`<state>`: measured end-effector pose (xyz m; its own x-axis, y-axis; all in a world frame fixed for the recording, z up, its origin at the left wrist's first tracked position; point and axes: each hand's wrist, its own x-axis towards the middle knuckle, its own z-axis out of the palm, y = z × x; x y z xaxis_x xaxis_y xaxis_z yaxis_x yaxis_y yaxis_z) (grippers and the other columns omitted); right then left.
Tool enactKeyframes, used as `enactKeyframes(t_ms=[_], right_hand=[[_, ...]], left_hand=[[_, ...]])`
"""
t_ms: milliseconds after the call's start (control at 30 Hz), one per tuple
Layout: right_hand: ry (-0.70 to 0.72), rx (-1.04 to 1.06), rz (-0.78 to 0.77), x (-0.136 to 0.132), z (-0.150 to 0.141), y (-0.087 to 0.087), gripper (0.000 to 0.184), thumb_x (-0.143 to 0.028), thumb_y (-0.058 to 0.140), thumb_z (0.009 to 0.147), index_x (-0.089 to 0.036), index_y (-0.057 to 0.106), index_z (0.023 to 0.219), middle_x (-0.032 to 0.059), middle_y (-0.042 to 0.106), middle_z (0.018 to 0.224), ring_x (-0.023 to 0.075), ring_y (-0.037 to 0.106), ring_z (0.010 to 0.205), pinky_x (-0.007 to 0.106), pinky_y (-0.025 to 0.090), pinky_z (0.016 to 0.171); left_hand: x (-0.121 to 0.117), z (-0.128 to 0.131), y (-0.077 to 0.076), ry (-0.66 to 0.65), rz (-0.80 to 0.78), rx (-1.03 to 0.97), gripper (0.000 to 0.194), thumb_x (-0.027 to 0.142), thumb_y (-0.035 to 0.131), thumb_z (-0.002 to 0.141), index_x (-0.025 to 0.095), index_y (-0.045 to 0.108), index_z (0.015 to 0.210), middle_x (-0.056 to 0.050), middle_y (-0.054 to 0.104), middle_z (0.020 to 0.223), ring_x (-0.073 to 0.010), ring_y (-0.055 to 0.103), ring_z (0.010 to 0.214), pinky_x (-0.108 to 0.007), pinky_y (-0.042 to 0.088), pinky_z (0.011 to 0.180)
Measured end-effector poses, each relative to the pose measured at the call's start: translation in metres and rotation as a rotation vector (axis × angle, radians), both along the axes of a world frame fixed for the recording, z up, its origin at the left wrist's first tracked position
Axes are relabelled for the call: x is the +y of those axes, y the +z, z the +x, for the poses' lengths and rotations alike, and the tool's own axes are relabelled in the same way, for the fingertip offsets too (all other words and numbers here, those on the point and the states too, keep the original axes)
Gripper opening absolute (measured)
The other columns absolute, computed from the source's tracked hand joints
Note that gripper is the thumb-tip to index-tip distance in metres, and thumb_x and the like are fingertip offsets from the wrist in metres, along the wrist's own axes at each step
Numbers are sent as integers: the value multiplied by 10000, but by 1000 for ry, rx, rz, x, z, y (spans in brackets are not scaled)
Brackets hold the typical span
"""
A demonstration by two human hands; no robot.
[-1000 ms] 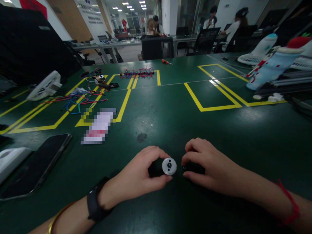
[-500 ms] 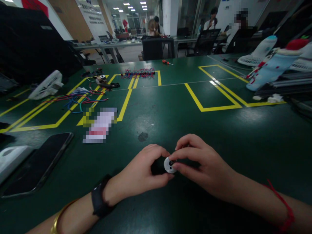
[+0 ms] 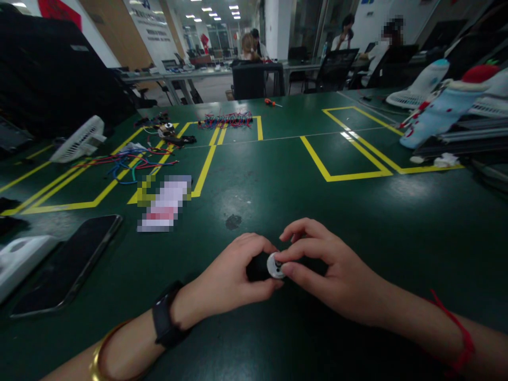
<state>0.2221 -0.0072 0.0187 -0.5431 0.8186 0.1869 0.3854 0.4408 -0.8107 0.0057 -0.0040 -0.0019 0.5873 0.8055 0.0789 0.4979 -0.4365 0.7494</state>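
My left hand (image 3: pixel 234 275) is curled round a small black cylindrical part with a white round end cap (image 3: pixel 273 265), held just above the green table (image 3: pixel 278 174). My right hand (image 3: pixel 325 270) meets it from the right, thumb and fingers pinched against the white cap. Whether the right fingers hold a small piece of their own is hidden. A black watch and a gold bangle sit on my left wrist, a red string on my right.
A black phone (image 3: pixel 67 264) and a white device (image 3: pixel 19 259) lie at the near left. Coloured wires (image 3: pixel 127 164), a small white fan (image 3: pixel 79 140) and a red screwdriver (image 3: pixel 272 102) lie farther back. Yellow tape boxes mark the table. People sit at desks far behind.
My right hand moved left from a dark piece on the table and closed its fingertips on the white cap. My left hand stayed in place.
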Motion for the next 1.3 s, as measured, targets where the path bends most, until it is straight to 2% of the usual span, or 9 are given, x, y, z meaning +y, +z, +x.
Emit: enactKeyframes(t_ms=[167,233,367,500,567,633,833,1133,1300], right_hand=[[1,66,-112,1,9,4,204,-334,551,913,-225,705,836,49,541,1132,199,527,1089,342,418,935],[-43,140,-158,5,15,1,245,-332,511,935,-233,707,825,41,558,1109,195,534,1079,332,410,929],[-274,355,-212,22,32,-12,289,-356,494,939,-238,691,764,27,613,953,178,563,941,314,420,845],[-534,526,-412,42,46,-22,278,-425,557,885,-210,673,751,24,604,770,160,547,713,306,446,672],[-591,568,-468,47,49,-25,283,-447,580,862,-201,663,749,24,600,748,158,548,682,304,451,638],[-589,558,-466,47,50,-26,286,-453,577,862,-199,661,762,24,605,749,158,557,682,306,458,638],[-498,346,-362,39,46,-28,295,-457,565,882,-206,689,789,19,647,783,161,580,730,315,451,712],[-381,135,-254,34,41,-18,298,-443,516,917,-233,688,792,7,647,786,167,599,778,306,446,730],[-236,-105,-110,31,39,-17,258,-392,500,926,-221,674,841,24,643,839,185,586,811,338,439,731]], left_hand=[[-1,-1,0,2,-15,-4,238,246,698,756,202,576,955,-21,629,931,-200,578,880,-319,442,793],[0,-1,1,-7,-16,-11,243,244,705,759,204,583,965,-21,637,951,-201,581,897,-324,438,816],[-1,-2,3,-17,-35,-16,263,239,718,761,205,590,988,-16,640,979,-193,584,918,-320,433,842],[-1,-2,3,-17,-50,-20,261,241,713,765,206,593,994,-21,642,981,-192,586,913,-313,436,832],[0,-3,3,-17,-51,-32,259,238,710,765,207,592,994,-22,641,982,-191,586,907,-309,438,823],[0,-4,2,-17,-57,-39,262,227,711,763,211,590,995,-16,637,984,-183,585,900,-300,439,808],[0,-4,1,-18,-67,-42,278,198,714,753,209,578,996,-4,625,982,-168,582,897,-291,437,800],[-2,-4,2,-26,-64,-37,307,164,700,743,210,567,1016,-2,619,994,-166,577,909,-290,438,805],[-1,-3,2,-30,-56,-30,313,161,692,745,206,564,1027,-5,617,996,-168,574,913,-292,433,817]])
